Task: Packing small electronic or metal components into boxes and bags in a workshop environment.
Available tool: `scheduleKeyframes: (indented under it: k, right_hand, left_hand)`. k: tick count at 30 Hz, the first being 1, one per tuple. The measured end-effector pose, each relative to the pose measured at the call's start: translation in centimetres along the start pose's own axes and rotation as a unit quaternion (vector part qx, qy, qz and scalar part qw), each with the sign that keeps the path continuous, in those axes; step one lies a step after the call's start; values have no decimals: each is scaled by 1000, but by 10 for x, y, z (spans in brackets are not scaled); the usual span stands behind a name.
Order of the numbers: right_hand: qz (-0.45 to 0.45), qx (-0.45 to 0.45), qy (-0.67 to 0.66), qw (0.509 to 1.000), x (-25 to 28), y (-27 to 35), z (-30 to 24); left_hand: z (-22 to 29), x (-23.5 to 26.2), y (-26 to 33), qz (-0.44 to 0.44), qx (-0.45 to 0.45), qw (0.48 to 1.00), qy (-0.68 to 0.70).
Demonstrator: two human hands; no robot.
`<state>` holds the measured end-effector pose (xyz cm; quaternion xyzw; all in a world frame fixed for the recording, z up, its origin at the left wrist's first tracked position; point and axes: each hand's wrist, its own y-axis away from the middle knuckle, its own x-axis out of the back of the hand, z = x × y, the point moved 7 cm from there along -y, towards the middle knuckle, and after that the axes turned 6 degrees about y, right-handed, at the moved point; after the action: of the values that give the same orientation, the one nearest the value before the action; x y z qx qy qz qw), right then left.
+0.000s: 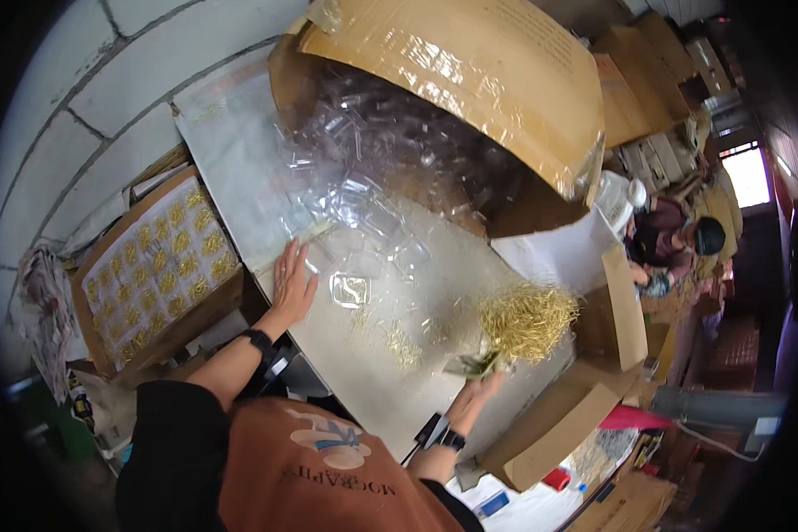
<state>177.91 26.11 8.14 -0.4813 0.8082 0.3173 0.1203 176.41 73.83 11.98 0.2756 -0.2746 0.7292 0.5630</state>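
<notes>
- Pale block wall (53,115) at the left; beside it a grey worktable (346,350), with a big cardboard carton (470,62) open on its far side and clear plastic boxes (363,208) strewn before the mouth.
- Left hand (293,282): I see it palm down near the table edge, fingers spread, gripping nothing.
- Right hand (481,390): up against a greenish folded piece (473,363); motion blurs it, and I cannot tell whether the fingers pinch the piece or only touch it.
- Relation I judge to matter most: the small square clear box (350,290) lies on the table between the hands, just right of the left thumb, so the left is nearer; the heap of thin gold-coloured pins (530,321) lies beyond and rightward of the right hand, its nearer hand.
- Directions: the box looks about square, so I read no long axis; the greenish piece runs roughly left to right; the heap is rounded, strands at every angle.
</notes>
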Motion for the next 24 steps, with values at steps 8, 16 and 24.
scheduleKeyframes:
  k: [8,16,24]
  right_hand:
    - [191,72,102,974,45,46,-67]
    - [204,33,31,978,73,45,-64]
    - [226,64,22,972,78,44,-76]
  left_hand:
    - [-6,-9,-22,14,65,992,-108]
    - [-12,-15,-23,16,81,987,-135]
    - [-9,-18,-27,24,69,988,-138]
